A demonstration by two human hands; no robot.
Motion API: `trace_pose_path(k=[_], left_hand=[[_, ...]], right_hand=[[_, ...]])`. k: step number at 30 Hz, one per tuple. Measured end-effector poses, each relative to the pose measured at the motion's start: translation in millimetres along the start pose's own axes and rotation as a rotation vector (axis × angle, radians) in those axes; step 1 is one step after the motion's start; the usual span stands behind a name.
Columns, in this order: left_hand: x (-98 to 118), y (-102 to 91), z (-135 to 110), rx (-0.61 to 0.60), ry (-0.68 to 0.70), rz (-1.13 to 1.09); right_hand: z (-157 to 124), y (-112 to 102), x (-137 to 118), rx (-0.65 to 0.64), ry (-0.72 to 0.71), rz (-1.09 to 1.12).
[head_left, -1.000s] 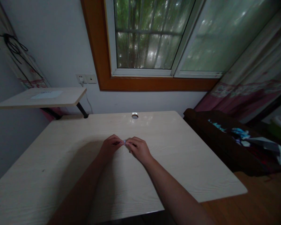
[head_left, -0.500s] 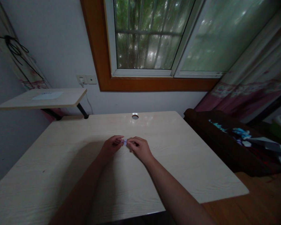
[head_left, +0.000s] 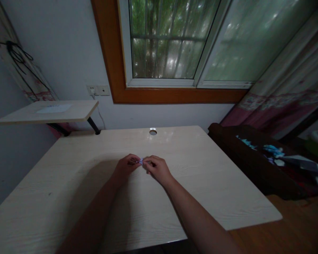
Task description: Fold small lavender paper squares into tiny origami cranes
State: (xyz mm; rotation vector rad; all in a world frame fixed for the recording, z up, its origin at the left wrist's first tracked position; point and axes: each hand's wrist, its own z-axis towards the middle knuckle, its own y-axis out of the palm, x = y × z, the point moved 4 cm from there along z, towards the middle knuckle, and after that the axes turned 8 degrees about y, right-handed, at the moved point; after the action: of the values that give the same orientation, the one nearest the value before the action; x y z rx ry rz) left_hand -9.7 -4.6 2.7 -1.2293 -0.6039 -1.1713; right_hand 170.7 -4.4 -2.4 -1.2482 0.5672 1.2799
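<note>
Over the middle of the pale wooden desk point(head_left: 201, 197), my two hands meet at a small light purple piece point(head_left: 141, 161), too small for me to tell its kind. My left hand point(head_left: 125, 167) is closed in a pinch on its left side. From the right, my right hand point(head_left: 158, 167) pinches it between thumb and fingers. Most of the piece is hidden behind the fingertips. Both forearms reach in from the near edge, and a shadow falls on the desk to the left.
A raised shelf point(head_left: 82, 112) with a paper sheet point(head_left: 54, 108) stands at the back left. The desk has a round cable hole point(head_left: 153, 132) near its far edge. Beyond are a window point(head_left: 169, 53) and a wall socket point(head_left: 98, 90). Dark brown furniture point(head_left: 228, 141) holding cloth-like items sits at the right.
My fingertips have drawn slightly closer together, and less of the small purple piece shows between them. Otherwise the hands and arms are nearly where they were.
</note>
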Motion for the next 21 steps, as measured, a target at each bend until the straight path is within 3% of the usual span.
trace_pose_path(k=[13,21], left_hand=[[-0.1,-5.6,-0.1,0.091,-0.022,0.013],[-7.8,-3.5,-0.6,0.047,0.008,-0.003]], right_hand=[[0.2,0.7,-3.9,0.037,0.019,-0.017],[2.6,1.4,-10.2,-0.016,-0.052,-0.068]])
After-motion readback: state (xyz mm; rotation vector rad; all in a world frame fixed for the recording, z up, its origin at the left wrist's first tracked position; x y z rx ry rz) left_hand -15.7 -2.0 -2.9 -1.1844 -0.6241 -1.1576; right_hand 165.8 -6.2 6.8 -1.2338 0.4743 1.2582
